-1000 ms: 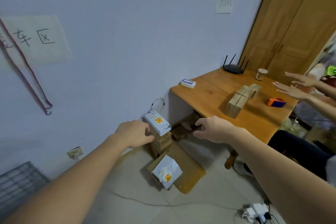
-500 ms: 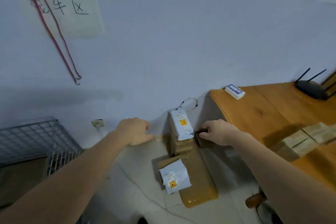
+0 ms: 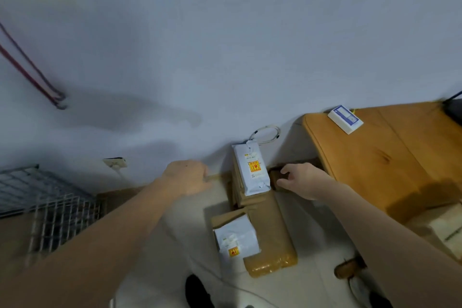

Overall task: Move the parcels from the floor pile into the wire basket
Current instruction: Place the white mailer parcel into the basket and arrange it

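Against the wall, beside the wooden table (image 3: 390, 157), the parcels (image 3: 252, 195) stood in a floor pile: a stack of brown boxes topped by a white mailer (image 3: 252, 167), with a second white mailer (image 3: 236, 240) lying on a long brown carton (image 3: 271, 232). The boxes looked stiff and fairly light; the mailers seemed soft and slick (best gripped by the sides of the stack beneath). The left hand (image 3: 186, 177) was loosely curled, holding nothing, left of the stack. The right hand (image 3: 301, 180) pinched a small dark box (image 3: 275, 177). Since a second earlier the view had swung left, bringing the wire basket (image 3: 57, 210) in at the left.
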{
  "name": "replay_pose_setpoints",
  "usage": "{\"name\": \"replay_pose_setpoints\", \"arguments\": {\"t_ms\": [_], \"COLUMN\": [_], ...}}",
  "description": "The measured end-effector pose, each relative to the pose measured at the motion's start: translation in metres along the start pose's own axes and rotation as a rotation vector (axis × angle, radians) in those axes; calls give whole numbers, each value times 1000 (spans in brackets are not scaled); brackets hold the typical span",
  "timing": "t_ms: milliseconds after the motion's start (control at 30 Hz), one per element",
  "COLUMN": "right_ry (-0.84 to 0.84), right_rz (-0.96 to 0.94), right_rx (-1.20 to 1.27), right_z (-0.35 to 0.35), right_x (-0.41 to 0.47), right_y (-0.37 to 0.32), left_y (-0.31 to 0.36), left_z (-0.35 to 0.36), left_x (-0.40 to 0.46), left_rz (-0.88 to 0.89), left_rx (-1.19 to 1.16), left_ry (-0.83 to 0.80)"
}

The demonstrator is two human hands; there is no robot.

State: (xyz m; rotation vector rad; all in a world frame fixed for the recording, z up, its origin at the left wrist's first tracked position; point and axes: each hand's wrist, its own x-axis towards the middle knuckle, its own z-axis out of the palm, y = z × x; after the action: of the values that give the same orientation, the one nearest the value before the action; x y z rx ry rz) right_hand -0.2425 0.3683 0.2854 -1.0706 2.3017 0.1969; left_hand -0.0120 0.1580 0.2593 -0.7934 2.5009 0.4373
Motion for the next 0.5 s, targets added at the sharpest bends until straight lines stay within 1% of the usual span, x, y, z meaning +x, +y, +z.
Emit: {"name": "replay_pose_setpoints", "arguments": {"t_ms": [200, 333, 433, 467, 500], "right_ry": [-78, -113, -116, -114, -114], "right_rz": [39, 67, 95, 105, 116], "right_rx": [1, 55, 154, 204, 242], "right_z": [21, 43, 68, 78, 88], "right_x": [80, 149, 211, 232, 251], "right_y": [27, 54, 74, 79, 84], "left_y": [3, 9, 21, 28, 36], "left_z": [23, 50, 81, 94, 109], "left_x": [61, 120, 176, 196, 217], "left_rz": [-21, -49, -98, -127, -168], "left_rx": [-60, -133, -274, -369, -515], "left_ry": [-59, -108, -90, -85, -76]}}
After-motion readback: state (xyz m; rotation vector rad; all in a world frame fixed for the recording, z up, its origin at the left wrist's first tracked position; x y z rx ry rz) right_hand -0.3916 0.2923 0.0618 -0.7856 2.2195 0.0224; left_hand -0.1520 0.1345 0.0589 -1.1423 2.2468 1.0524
